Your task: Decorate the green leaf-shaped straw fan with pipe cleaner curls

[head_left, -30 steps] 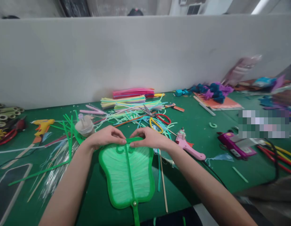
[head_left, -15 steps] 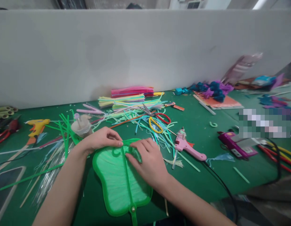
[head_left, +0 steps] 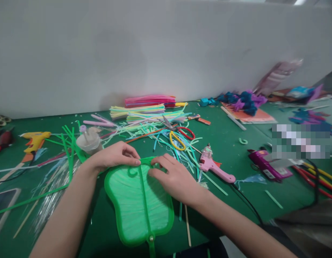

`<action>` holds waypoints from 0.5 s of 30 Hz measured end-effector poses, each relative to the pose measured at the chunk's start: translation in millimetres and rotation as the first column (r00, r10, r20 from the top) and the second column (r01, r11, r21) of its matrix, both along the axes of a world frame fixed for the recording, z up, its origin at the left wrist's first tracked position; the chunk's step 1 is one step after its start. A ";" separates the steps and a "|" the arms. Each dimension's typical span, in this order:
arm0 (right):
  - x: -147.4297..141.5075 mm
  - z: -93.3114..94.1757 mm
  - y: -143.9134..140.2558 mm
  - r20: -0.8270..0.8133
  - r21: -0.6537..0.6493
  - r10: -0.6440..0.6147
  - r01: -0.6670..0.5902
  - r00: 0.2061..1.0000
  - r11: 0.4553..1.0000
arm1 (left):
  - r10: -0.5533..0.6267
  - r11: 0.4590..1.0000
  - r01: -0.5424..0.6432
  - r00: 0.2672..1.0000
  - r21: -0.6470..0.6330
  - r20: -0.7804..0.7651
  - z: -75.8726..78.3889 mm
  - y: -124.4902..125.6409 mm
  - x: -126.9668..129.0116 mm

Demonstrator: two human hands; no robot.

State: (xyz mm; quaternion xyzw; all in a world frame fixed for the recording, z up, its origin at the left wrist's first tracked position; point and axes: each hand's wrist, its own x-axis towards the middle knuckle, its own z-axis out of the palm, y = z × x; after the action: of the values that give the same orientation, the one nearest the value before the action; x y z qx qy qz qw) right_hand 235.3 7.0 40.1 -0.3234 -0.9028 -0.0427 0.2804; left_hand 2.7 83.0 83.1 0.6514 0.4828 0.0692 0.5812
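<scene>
A green hand fan [head_left: 132,204] with a fuzzy pipe-cleaner rim, a central rib and a pearl-like bead near its handle lies before me, its top edge away from me. My left hand [head_left: 119,156] pinches the top edge beside the rib, thumb over the rim. A small curled green piece [head_left: 132,172] shows on the fan just below that thumb. My right hand [head_left: 174,175] is at the top right of the fan, thumb and bent fingers close together on the rim. The fingertips partly hide what they press there.
Scissors [head_left: 177,137] lie on loose pipe cleaners beyond the fan. A pink glue gun [head_left: 213,166] with a cord is at the right, a yellow glue gun [head_left: 35,140] at the left. A plastic cup [head_left: 88,141] stands near my left wrist. A purple device [head_left: 269,166] lies farther right.
My right hand has shifted up and right to the fan's top edge, uncovering more of the fan's middle. My left hand keeps its pinch. The camera view has tilted down slightly.
</scene>
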 end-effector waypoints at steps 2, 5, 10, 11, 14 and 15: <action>1.7 2.9 1.2 -0.011 -0.029 0.019 -0.019 1.000 0.999 | -0.001 1.000 0.001 1.000 0.005 0.003 -0.5 0.0 -0.1; 2.7 7.2 0.2 -0.042 -0.119 0.019 -0.024 0.999 0.993 | -0.003 1.000 0.003 1.000 0.004 0.003 -1.2 0.6 0.0; -0.4 9.3 -0.5 0.015 -0.157 0.047 -0.044 0.999 0.987 | -0.010 1.000 0.010 1.000 0.027 -0.009 -2.6 1.0 0.9; -1.6 9.0 0.0 0.031 -0.155 0.042 -0.036 0.999 0.987 | -0.011 0.999 0.012 1.000 0.032 -0.012 -2.9 0.9 1.0; -4.7 7.7 2.3 0.055 -0.155 0.015 -0.006 0.998 0.988 | -0.011 0.999 0.012 1.000 0.038 -0.018 -3.3 0.9 1.0; -5.3 7.4 3.2 0.053 -0.160 0.010 -0.001 0.999 0.987 | -0.011 0.999 0.011 1.000 0.039 -0.019 -3.5 1.0 0.9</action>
State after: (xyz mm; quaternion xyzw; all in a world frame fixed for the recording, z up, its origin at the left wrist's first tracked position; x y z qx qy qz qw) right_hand 230.0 10.2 47.5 -0.3410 -0.9114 0.0219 0.2292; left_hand 3.6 84.0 79.6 0.6660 0.4832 0.0694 0.5640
